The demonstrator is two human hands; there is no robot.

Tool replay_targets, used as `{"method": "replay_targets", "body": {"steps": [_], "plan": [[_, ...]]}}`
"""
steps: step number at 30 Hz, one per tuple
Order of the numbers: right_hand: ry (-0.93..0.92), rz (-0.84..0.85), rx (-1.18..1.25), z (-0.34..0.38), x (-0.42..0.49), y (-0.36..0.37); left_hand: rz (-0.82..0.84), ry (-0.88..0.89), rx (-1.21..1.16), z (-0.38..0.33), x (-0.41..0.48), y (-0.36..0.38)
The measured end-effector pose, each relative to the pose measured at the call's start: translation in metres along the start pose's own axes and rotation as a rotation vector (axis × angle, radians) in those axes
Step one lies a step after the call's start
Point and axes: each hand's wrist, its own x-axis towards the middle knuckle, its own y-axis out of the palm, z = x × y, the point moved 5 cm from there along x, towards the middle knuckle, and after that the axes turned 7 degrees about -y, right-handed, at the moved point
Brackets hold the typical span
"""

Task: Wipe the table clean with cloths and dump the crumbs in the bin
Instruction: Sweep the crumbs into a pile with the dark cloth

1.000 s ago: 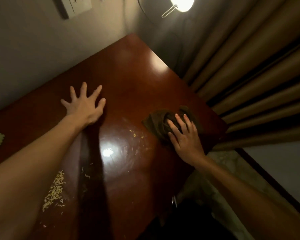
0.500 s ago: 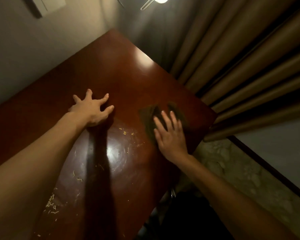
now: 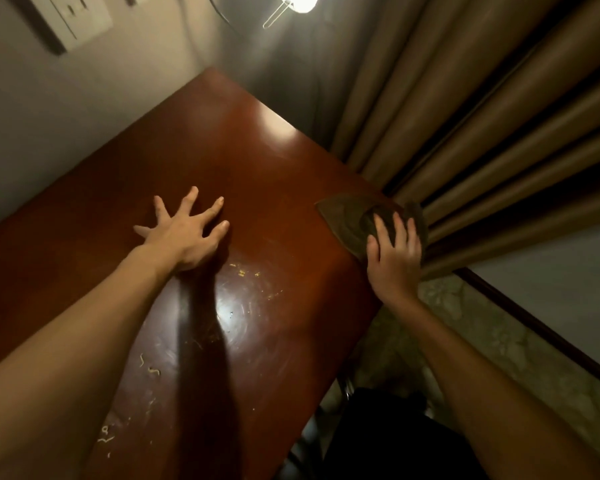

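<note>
Dark cloth under flat right hand, table edge; left hand splayed.

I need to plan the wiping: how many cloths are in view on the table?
1: a dark cloth at the right edge of the table, pressed under the right hand. Others may lie outside the frame.

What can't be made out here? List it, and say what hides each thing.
Head view only:
- Bin: outside the frame.
- Cloth: its near part lies under the right hand.
- Crumbs: any under the left forearm and its shadow are hidden.
- Table: left part cut off by the frame edge.
- Dark shape below the table's near edge: too dim to identify.
</note>
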Motion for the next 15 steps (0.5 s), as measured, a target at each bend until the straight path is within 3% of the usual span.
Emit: {"method": "replay_targets", "body": {"steps": [2,9,15], "plan": [[0.055,0.008,0.018,0.023,-0.026,0.002,0.026,-0.007,-0.025,0.000,0.001,-0.004],[-0.114,0.075,0.021,0.126,-0.054,0.023,0.087,-0.002,-0.033,0.004,0.004,-0.010],[-0.336,0.123,0.006,0.152,0.020,0.031,-0.084,0.115,0.209,0.040,0.005,-0.029]]}}
